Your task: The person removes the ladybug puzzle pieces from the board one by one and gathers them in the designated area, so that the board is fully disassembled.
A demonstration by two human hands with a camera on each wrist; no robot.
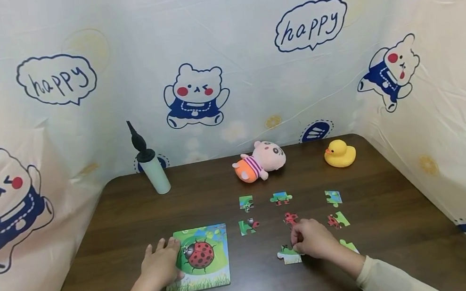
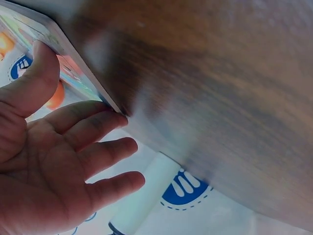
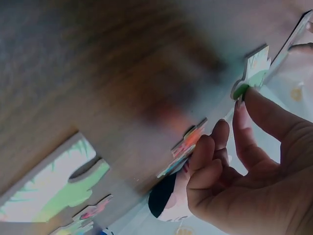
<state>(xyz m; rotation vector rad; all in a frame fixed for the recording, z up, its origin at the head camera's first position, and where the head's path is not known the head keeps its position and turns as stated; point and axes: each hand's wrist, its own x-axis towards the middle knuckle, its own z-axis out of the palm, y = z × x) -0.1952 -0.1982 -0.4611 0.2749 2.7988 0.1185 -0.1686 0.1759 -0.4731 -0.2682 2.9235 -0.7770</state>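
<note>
A square ladybug puzzle board lies flat at the left of the table. My left hand rests at its left edge, fingers straight and spread, with the thumb and index finger touching the board in the left wrist view. My right hand pinches a green-and-white puzzle piece between thumb and index finger, low over the table. In the right wrist view, the pinched puzzle piece sticks out past the fingertips. A red ladybug piece lies just beyond that hand, and a green corner piece is partly hidden behind the forearm.
Several other loose pieces lie in rough rows, among them a left-side piece and a red-and-green piece. Along the back stand a pale green pump, a plush toy lying down, and a yellow rubber duck.
</note>
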